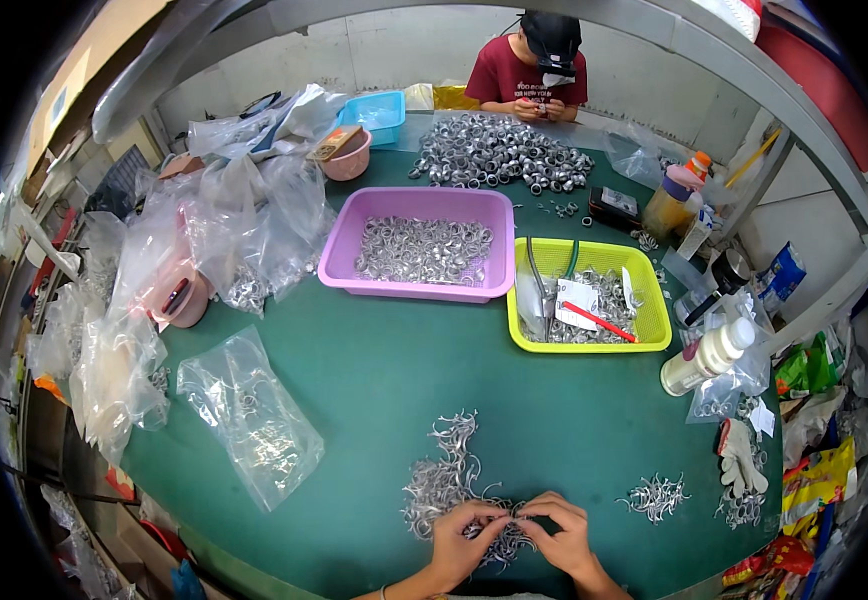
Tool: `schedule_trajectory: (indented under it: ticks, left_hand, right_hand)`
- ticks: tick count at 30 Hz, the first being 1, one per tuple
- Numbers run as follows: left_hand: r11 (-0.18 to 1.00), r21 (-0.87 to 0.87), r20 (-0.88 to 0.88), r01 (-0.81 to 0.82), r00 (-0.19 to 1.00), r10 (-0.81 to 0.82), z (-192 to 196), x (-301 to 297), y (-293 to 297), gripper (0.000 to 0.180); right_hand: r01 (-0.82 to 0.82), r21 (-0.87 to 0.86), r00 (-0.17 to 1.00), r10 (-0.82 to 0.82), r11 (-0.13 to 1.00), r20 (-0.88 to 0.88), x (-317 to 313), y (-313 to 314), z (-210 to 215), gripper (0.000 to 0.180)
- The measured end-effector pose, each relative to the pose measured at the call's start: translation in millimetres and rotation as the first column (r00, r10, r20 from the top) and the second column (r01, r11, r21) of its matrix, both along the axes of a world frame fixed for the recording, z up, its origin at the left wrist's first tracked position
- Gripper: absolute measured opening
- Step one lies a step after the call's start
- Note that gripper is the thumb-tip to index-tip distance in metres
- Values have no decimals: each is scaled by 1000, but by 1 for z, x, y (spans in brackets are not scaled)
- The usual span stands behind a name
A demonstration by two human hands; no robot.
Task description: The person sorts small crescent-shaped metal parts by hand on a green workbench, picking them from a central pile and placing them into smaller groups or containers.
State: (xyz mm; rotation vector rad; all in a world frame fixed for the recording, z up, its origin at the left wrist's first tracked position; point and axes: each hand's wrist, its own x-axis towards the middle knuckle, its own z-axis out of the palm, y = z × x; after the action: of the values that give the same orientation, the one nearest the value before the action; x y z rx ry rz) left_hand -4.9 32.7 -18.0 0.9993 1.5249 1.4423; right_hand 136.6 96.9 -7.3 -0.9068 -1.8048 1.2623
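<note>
My left hand [464, 538] and my right hand [560, 532] meet at the near edge of the table, thumbs and fingers pinched together. What lies between the fingertips is too small to make out. Right under and beside them spreads a heap of small curved silver metal pieces [436, 488], trailing away from me in a narrow strip. To the right of my right hand lies a smaller pile of the same kind of pieces [656, 497]. A flat clear plastic bag [254, 420] with a few pieces inside rests to the left.
A purple basket [329, 255] and a yellow-green basket [662, 310] hold metal pieces; tools lie in the latter. Plastic bags [154, 270] crowd the left. A white bottle [706, 357] and gloves [742, 458] stand right. Across the table, a person [524, 75] sits behind piled metal rings [504, 150].
</note>
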Motion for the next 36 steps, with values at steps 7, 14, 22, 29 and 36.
schedule_trajectory:
  ticks: [7, 14, 22, 29, 36]
  left_hand:
    - [1000, -15, -141, 10, 990, -12, -1, -1, 0, 14]
    - [1000, -13, -102, -7, 995, 5, 5, -1, 2, 16]
    - [999, -42, -105, 21, 994, -26, 8, -3, 0, 18]
    - [999, -41, -75, 26, 997, -29, 7, -4, 1, 17]
    - [999, -27, -126, 22, 992, -25, 2, -2, -1, 17]
  right_hand:
    - [-9, 40, 1000, 10, 999, -21, 0, 1, -12, 15]
    - [-16, 64, 1000, 17, 998, -15, -1, 0, -18, 16]
    - [-22, 99, 1000, 22, 995, -1, -1, 0, -16, 16]
    - [-28, 97, 1000, 27, 995, 9, -2, 0, -15, 16]
    - [-18, 81, 1000, 20, 997, -17, -2, 0, -15, 16]
